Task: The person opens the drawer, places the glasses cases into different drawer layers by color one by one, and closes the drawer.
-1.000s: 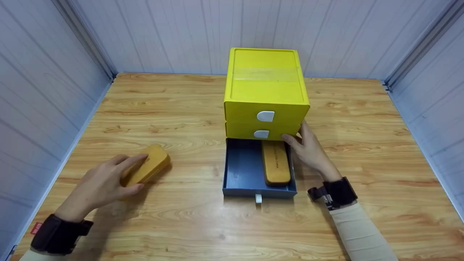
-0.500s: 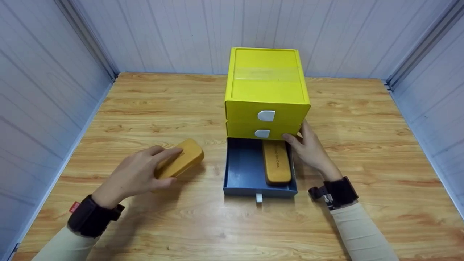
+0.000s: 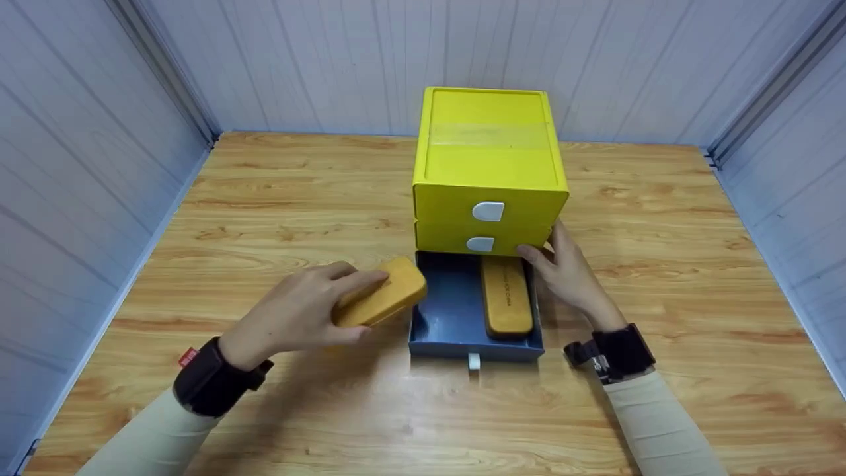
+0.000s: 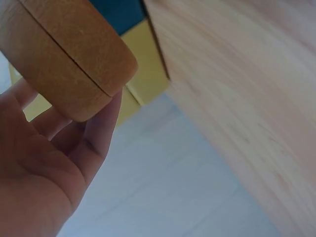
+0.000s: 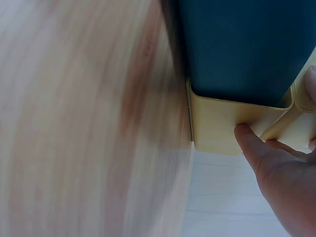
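My left hand holds a tan glasses case between thumb and fingers, tilted above the table. Its far end overlaps the left wall of the pulled-out blue drawer in the head view. The case's seam shows in the left wrist view, with fingers under its end. A second tan glasses case, with dark lettering, lies along the drawer's right side. At the lower right corner of the yellow drawer cabinet, my right hand holds on, thumb on the front. One fingertip touches the cabinet's side in the right wrist view.
Two upper drawers with white tabs stand closed above the pulled-out one. A pale tab sticks out from the blue drawer's front. The wood-grain table is bounded by white panel walls at the back and sides.
My left hand has carried the glasses case to the right, from the left part of the table to the drawer's left edge. The right hand and cabinet have stayed in place.
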Available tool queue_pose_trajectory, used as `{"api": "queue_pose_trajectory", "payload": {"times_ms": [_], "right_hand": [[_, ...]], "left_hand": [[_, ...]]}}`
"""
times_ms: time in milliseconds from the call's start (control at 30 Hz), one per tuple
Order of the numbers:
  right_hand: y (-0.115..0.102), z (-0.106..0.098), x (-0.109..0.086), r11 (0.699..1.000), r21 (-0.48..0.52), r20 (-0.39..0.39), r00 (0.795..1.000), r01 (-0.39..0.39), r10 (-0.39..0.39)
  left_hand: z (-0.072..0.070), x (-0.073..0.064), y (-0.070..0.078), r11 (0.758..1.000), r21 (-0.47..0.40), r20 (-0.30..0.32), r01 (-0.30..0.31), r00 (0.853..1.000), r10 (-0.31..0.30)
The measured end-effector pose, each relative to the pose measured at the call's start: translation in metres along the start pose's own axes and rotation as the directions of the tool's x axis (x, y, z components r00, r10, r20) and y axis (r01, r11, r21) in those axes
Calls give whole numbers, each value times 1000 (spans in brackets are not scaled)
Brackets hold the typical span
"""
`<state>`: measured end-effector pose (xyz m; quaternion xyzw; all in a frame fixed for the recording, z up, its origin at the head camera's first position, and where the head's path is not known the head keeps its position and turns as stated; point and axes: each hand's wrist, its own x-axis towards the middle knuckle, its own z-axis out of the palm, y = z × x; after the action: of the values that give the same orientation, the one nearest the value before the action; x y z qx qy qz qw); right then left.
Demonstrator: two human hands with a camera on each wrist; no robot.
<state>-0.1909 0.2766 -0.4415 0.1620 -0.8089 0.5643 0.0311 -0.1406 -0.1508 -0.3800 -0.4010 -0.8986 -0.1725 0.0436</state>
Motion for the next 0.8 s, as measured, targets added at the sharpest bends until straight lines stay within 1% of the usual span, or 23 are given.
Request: {"api": "queue_pose_trajectory", "payload": {"times_ms": [133,300,433,567,667,800], "right_hand": [[-1,0,0,1000,-8,2,1000,-8,8],[-2,0,-1,1000,-20,4,1000,-23,23],[-1,-2,-2,1000,-25,4,1000,-19,19],[-2,-2,-1,1000,-23,7,1000,-10,10],[-2,-1,-1,1000,-22,13,1000,-8,9],[-2,-1,-1,1000,-19,9,1000,-11,11]], "left_hand": [[1,15,13,1000,-11,12,-28,1000,28],[3,36,28,998,-17,62,-62,996,63],[4,53,39,997,-8,92,-75,993,76],[5,68,48,999,16,135,-50,990,47],[7,78,55,998,63,185,-6,983,-6],[10,90,66,992,107,241,62,967,-87]]}}
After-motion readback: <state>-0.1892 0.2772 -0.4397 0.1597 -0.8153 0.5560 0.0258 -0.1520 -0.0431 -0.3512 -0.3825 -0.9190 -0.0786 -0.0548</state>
